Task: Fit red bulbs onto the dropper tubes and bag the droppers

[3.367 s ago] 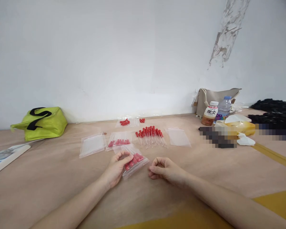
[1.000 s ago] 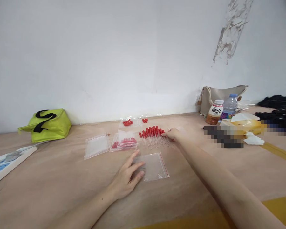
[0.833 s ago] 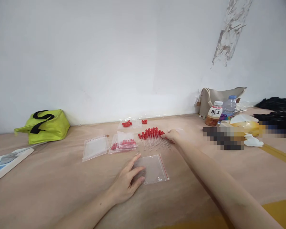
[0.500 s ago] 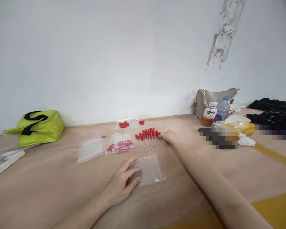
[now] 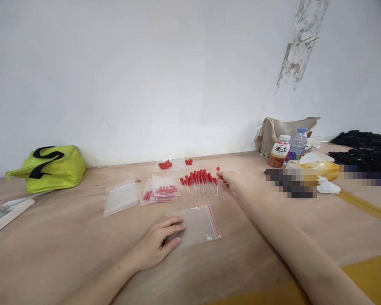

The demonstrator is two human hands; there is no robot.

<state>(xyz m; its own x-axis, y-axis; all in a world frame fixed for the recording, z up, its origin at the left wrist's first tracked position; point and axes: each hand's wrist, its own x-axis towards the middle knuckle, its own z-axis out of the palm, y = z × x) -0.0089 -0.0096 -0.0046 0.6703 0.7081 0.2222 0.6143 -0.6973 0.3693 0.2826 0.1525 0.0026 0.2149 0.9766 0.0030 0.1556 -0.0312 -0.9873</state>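
My right hand [image 5: 227,179] pinches a dropper [image 5: 217,186] with a red bulb, holding it upright at the right end of a row of droppers [image 5: 199,183]. Those lie side by side, red bulbs toward the wall and clear stems toward me. My left hand [image 5: 165,237] is open, its fingertips over the left edge of a clear zip bag [image 5: 199,226] that lies flat. The bag looks flat, with its red seal line on the right. Behind my left hand are filled bags [image 5: 165,192] with red bulbs showing through the plastic.
A stack of clear zip bags [image 5: 121,198] lies to the left. Loose red bulbs [image 5: 165,164] rest near the wall. A green bag [image 5: 55,169] is far left. On the right stand a brown drink bottle [image 5: 277,152], a water bottle [image 5: 299,142] and a tissue pack [image 5: 320,168].
My right hand has lifted one dropper upright from the right end of the row. My left hand has slid slightly left and its fingers have come down flatter by the bag.
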